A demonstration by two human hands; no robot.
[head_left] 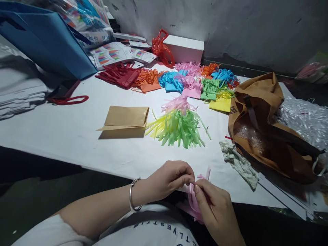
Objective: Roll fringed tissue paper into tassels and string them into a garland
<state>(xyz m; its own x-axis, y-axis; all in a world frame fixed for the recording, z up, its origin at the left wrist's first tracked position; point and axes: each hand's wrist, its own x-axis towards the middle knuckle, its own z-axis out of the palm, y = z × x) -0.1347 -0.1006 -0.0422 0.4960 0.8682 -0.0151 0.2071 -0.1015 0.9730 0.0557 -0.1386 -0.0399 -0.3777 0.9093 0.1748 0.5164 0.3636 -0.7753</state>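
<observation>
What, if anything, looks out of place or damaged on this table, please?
One thing, perhaps: a crumpled pale scrap, paper or cloth, I cannot tell which, lies beside the slumped brown bag, apart from the green tassel. It looks odd because it seems wadded and discarded. I see no obvious spill.

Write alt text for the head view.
A bare right hand holds thin pink strips and meets the bare left hand at a white table. Beyond lie a green, yellow and pink fringed pile and folded brown paper.
</observation>
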